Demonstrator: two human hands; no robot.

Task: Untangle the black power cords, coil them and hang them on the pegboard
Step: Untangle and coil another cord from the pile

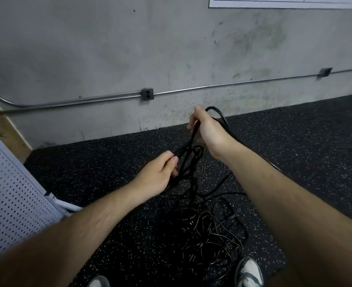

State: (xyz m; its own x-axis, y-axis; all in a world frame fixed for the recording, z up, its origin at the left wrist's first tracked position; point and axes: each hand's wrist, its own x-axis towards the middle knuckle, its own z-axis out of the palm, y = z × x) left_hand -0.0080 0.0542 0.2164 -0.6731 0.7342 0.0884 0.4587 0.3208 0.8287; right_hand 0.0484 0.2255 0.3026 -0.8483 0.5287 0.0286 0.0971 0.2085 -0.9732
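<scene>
Black power cords point(210, 235) lie in a tangled heap on the speckled rubber floor point(119, 172), with several strands rising to a person's hands. The right hand point(207, 129), held higher, grips a looped strand in curled fingers; the left hand point(158, 172) pinches a knotted section lower down. A white pegboard point(11, 195) leans at left, below a concrete wall point(108, 48).
</scene>
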